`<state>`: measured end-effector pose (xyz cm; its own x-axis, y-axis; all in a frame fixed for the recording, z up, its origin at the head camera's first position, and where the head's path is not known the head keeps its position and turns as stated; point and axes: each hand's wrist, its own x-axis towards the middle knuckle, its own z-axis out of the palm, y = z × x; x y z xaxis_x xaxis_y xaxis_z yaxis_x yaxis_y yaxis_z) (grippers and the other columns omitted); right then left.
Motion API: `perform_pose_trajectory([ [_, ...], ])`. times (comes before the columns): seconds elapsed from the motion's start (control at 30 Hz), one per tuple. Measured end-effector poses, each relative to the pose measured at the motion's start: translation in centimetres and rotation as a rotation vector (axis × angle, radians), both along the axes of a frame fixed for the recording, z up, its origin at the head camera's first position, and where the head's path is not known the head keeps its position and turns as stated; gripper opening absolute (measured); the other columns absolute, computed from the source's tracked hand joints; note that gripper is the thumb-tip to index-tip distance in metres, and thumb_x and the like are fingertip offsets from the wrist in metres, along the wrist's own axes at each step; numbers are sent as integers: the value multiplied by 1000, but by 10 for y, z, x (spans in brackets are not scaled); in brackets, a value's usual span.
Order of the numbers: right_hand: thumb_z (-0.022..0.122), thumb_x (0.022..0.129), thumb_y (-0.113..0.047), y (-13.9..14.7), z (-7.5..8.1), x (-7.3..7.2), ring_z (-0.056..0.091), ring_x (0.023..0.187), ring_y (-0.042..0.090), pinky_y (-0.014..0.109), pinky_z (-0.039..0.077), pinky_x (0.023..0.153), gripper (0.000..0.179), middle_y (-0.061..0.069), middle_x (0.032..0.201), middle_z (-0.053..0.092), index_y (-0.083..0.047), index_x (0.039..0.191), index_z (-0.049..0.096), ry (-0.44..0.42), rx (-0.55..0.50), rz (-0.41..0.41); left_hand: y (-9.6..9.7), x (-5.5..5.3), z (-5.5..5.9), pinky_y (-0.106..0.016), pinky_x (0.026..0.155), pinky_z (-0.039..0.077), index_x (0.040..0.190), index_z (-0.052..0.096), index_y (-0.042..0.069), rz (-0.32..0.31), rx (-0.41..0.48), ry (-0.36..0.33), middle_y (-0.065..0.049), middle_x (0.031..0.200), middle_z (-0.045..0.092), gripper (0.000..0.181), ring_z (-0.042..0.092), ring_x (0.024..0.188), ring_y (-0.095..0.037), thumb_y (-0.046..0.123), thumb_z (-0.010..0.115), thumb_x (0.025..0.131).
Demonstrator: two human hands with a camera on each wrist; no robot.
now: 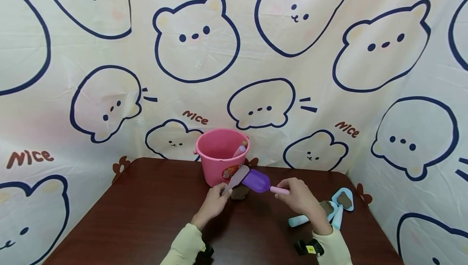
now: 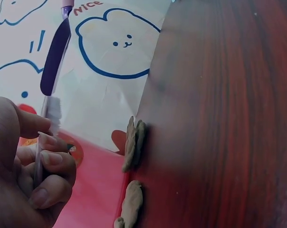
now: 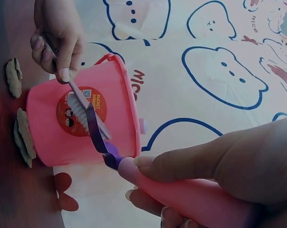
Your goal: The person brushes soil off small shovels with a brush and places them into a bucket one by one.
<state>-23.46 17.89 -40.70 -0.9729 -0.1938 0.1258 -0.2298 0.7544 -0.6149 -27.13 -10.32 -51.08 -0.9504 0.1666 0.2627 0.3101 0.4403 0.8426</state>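
My left hand (image 1: 212,203) grips a greyish-purple brush (image 1: 238,175) with pale bristles, best seen in the right wrist view. In my right hand (image 1: 300,197) is the pink handle of a toy shovel with a purple blade (image 1: 258,181). The brush head meets or overlaps the blade's far end; contact is hard to confirm. Both tools are raised in front of a pink bucket (image 1: 212,171) with a round red label. Below them, flat brown clay-like lumps (image 2: 132,204) lie on the table beside the bucket's base.
Two light blue toy shovels (image 1: 338,217) holding brown lumps lie at the right, partly behind my right forearm. A pale purple handle (image 1: 239,151) leans inside the bucket. The dark wooden table (image 1: 146,212) meets a printed cloth backdrop (image 1: 197,94) at its back and sides.
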Motion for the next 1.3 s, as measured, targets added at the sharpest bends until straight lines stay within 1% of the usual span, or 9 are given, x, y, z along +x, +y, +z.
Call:
perform_pose_trajectory([
  [0.17, 81, 84, -9, 0, 0, -1, 59, 72, 18, 38, 54, 70, 17, 3, 84, 70, -3, 99, 74, -4, 4, -9, 1, 1, 3, -23, 53, 34, 90, 60, 8, -10, 24, -6, 3, 68, 46, 16, 42, 57, -10, 16, 57, 103],
  [0.3, 81, 85, -8, -1, -2, -1, 58, 71, 18, 37, 53, 68, 17, 4, 83, 69, -3, 99, 74, -20, -6, -13, 4, 2, 7, -24, 54, 35, 92, 61, 4, -31, 34, 12, 3, 69, 46, 18, 43, 58, -9, 17, 57, 103],
  [0.5, 81, 86, -9, -5, -5, -1, 58, 70, 18, 37, 54, 67, 15, 4, 82, 69, -3, 98, 74, -18, -15, -8, 11, 8, 14, -24, 57, 37, 99, 63, -1, -75, 44, 4, 1, 73, 47, 22, 45, 63, -11, 19, 55, 105],
  [0.67, 81, 86, -10, -7, -9, -3, 59, 72, 18, 38, 55, 69, 15, 3, 83, 69, -4, 98, 74, -5, -16, -6, 19, 15, 18, -25, 58, 38, 105, 64, 1, -96, 21, -9, 1, 77, 50, 23, 47, 66, -12, 22, 54, 106],
  [0.77, 80, 86, -10, -8, -11, -5, 59, 73, 18, 38, 55, 71, 16, 3, 84, 69, -4, 99, 73, -3, -16, -2, 25, 19, 19, -25, 58, 37, 103, 65, 5, -96, -2, -5, 2, 77, 50, 22, 47, 65, -10, 25, 55, 105],
  [0.9, 80, 87, -9, -9, -12, -5, 59, 73, 18, 39, 57, 72, 16, 3, 85, 69, -4, 100, 73, -1, -22, 3, 30, 23, 19, -24, 59, 38, 99, 63, 9, -128, 5, 5, 3, 76, 48, 18, 47, 64, -10, 24, 56, 105],
  [0.97, 79, 87, -9, -10, -12, -4, 60, 73, 18, 40, 57, 73, 16, 3, 85, 69, -4, 101, 73, 2, -26, 4, 32, 25, 19, -24, 59, 38, 98, 61, 7, -153, 23, 11, 2, 76, 47, 18, 46, 64, -10, 22, 55, 105],
  [1.07, 79, 87, -9, -11, -11, -3, 60, 73, 18, 41, 58, 73, 16, 3, 86, 69, -4, 101, 73, 3, -28, 5, 33, 26, 20, -24, 57, 37, 98, 62, 7, -169, 26, 3, 2, 75, 47, 18, 45, 61, -9, 22, 56, 105],
  [1.3, 80, 86, -9, -13, -8, -1, 60, 74, 18, 42, 58, 75, 17, 4, 87, 70, -4, 102, 74, 9, -16, 11, 34, 26, 18, -23, 53, 35, 99, 63, 4, -185, 13, -5, 2, 72, 47, 20, 43, 57, -8, 22, 57, 105],
])
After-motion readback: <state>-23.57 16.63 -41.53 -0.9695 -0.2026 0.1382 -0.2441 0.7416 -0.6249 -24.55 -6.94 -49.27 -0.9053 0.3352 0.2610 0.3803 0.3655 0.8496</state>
